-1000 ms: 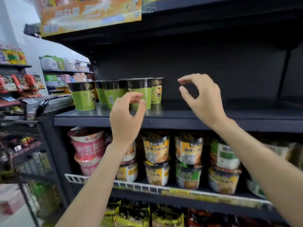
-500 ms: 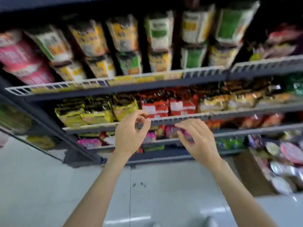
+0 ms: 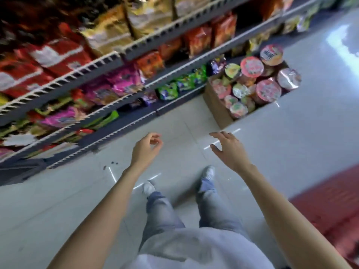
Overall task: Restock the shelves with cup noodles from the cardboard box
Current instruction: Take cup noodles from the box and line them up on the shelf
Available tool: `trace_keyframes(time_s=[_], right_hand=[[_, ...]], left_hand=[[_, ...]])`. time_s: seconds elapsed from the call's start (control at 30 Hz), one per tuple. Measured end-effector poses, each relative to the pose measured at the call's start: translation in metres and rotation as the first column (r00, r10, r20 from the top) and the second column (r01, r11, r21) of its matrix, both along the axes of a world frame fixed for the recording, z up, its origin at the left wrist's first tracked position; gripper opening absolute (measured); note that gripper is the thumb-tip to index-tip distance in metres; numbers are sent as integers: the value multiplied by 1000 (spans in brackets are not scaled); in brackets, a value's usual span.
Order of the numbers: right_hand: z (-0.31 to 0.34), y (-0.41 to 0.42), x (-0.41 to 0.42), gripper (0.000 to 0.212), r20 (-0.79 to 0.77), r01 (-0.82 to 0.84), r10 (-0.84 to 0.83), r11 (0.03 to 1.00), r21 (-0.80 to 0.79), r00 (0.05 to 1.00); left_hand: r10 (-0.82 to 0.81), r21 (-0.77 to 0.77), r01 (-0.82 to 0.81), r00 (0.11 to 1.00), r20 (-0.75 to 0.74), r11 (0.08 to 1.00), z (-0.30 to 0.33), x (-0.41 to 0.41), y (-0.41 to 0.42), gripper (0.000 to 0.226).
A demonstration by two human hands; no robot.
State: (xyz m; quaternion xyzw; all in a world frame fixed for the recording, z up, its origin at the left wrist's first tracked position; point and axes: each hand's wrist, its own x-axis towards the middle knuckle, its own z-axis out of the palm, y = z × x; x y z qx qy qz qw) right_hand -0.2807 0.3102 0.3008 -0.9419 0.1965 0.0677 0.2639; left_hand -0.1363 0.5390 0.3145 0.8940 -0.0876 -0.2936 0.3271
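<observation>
The cardboard box (image 3: 217,105) of cup noodles (image 3: 268,90) sits on the floor (image 3: 291,144), seemingly touching the shelves (image 3: 120,127).

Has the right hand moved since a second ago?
Yes. The right hand has dropped from the top shelf to floor level, empty, near the cardboard box.

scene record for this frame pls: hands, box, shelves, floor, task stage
left hand: empty, fingers loosely curled, over the floor
right hand: empty, fingers spread, nearer the box
cardboard box: on the floor by the shelf base, open, full of cup noodles with lids up
shelves: lower rows stocked with snack packets, blurred
floor: pale glossy tiles, red mat at right
task stage: between cups, nothing held
</observation>
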Motion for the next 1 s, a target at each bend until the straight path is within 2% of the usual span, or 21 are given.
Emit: trace_keyframes(time_s=[0.1,0.23,0.43,0.63,0.7,0.83,1.0], right_hand=[[-30,-60,-15,41,-168,97,-89,994,40,982],[-72,-131,-13,43,-247,211,-191,976,55,950],[-147,-229,27,42,-269,281,-267,960,13,925],[-237,-331,97,42,-210,343,-341,939,-29,916],[-274,-358,121,45,-208,353,-350,935,-27,913],[-346,-395,165,49,-253,268,-274,962,-62,928],[-424,-422,198,69,-377,137,-166,985,-102,911]], left_hand=[[-45,-14,44,997,-56,999,-26,-10,-69,21],[-55,-31,51,991,-123,998,-65,-3,-146,19],[-137,-51,131,979,-150,990,-139,40,-257,20],[-250,-58,248,967,-43,967,-244,121,-382,31],[-318,-25,317,948,-15,948,-279,148,-424,39],[-393,56,389,917,74,919,-345,186,-497,64],[-471,142,453,870,148,880,-408,212,-556,106]])
